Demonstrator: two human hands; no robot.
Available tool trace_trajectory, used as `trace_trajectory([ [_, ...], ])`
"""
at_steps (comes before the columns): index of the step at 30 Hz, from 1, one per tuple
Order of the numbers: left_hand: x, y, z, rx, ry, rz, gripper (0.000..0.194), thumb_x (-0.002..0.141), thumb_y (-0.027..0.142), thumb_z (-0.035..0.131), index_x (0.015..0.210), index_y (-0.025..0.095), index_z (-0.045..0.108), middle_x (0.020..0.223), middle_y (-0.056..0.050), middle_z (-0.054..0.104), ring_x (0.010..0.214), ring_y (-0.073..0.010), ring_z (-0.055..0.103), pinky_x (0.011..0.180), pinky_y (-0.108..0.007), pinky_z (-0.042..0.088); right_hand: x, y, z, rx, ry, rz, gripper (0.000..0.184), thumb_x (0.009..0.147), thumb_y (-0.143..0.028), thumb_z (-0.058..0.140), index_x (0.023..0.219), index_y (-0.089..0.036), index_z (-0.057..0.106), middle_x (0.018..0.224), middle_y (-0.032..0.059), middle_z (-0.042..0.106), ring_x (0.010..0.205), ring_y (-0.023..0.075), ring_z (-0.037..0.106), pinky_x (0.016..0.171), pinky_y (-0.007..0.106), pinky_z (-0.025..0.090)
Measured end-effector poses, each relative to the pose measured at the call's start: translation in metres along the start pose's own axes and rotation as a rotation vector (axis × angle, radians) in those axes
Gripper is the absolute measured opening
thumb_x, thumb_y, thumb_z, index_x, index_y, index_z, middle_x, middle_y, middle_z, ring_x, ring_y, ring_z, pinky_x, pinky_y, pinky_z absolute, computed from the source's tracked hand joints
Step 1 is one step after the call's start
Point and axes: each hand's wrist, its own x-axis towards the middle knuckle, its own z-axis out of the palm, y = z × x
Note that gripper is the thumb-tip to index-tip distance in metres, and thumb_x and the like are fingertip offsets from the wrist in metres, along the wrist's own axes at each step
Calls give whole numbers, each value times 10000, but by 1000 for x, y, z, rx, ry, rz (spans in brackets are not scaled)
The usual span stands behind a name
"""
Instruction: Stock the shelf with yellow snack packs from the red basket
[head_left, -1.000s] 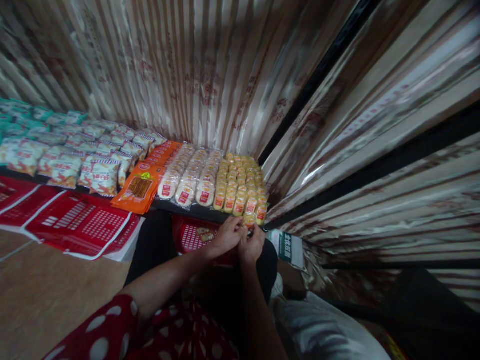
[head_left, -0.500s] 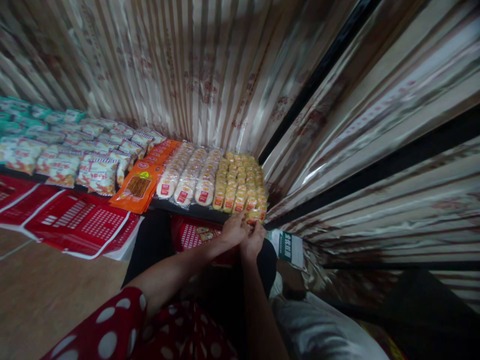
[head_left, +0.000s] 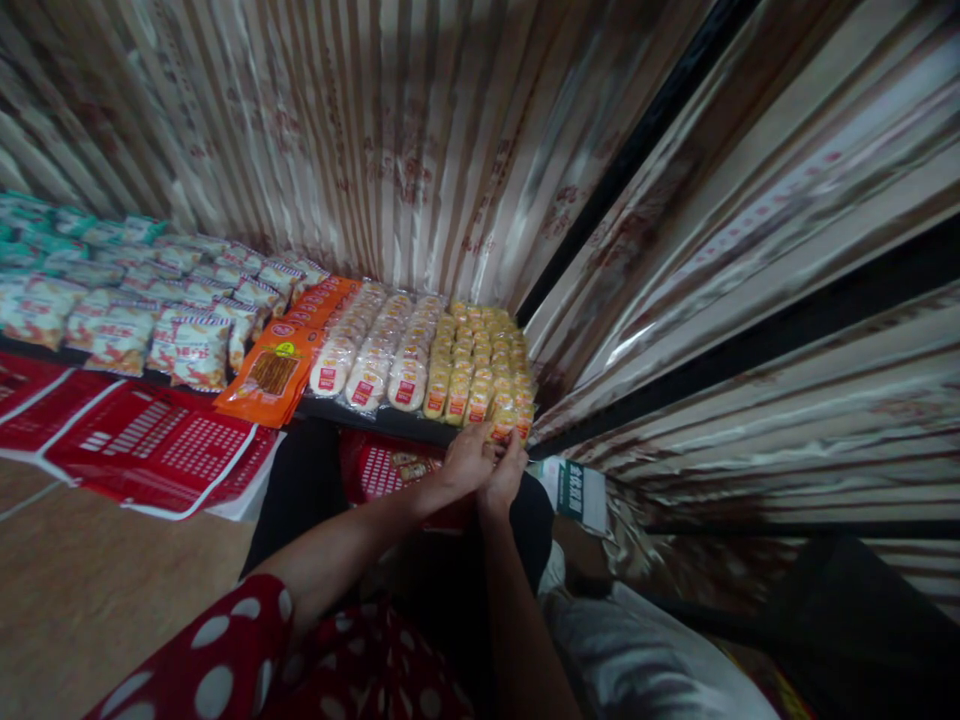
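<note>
My left hand (head_left: 469, 462) and my right hand (head_left: 504, 478) meet at the front right corner of a black shelf. Their fingertips close on the near edge of a small yellow snack packet (head_left: 503, 430), partly covered by the fingers. Several rows of matching yellow snack packets (head_left: 480, 365) stretch behind it. To their left stand rows of round white crackers (head_left: 406, 388) in clear wrappers with red labels. An orange snack bag (head_left: 271, 372) showing brown sticks lies beside those.
White snack bags (head_left: 191, 345) and green bags (head_left: 82, 225) line the left of the black shelf (head_left: 375, 415). Red printed bags (head_left: 172, 445) hang below its edge. A patterned curtain (head_left: 375, 130) with dark bars (head_left: 637, 160) closes off the back and right. A green-and-white package (head_left: 576, 492) is low right.
Both hands have shifted very slightly, bringing the yellow packet a little closer to the rows. My right fingers have moved up beside it. The view has drifted a little.
</note>
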Motion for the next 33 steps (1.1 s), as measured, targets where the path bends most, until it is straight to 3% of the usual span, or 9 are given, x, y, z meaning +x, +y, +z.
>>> trace_trajectory([
  [6,0,4,-7,330,-94,67,374,814,144,434,1157,149,584,1120,-88,625,1042,-188,578,991,-324,448,-2,1,-1,67,-4,-17,644,806,-379,429,1382,-99,355,1105,210,499,899,249,563,772,364,486],
  [12,6,2,-4,361,-110,133,407,824,132,406,1198,97,565,1228,-128,588,1164,-189,526,1068,-306,387,-3,2,5,100,61,-114,577,824,-350,427,1346,-109,389,1181,195,441,951,226,570,827,371,492],
  [20,1,9,-8,420,-140,150,438,809,106,402,1213,142,568,1327,-97,530,1266,-180,451,1100,-312,356,-1,21,18,-12,96,-187,451,855,-268,362,1271,-141,479,1203,174,453,1110,246,498,941,417,439],
  [26,0,15,-15,439,-206,165,413,819,105,385,1172,121,599,1319,-105,542,1253,-169,468,1084,-294,372,1,21,20,17,23,-161,466,865,-255,332,1288,-98,449,1234,186,416,1145,241,459,993,401,402],
  [33,3,5,-15,420,-212,208,398,831,153,430,1194,165,595,1327,-81,543,1249,-177,472,1083,-309,385,-4,13,20,34,-12,-115,486,864,-285,344,1299,-91,434,1314,198,363,1149,232,468,1011,384,392],
])
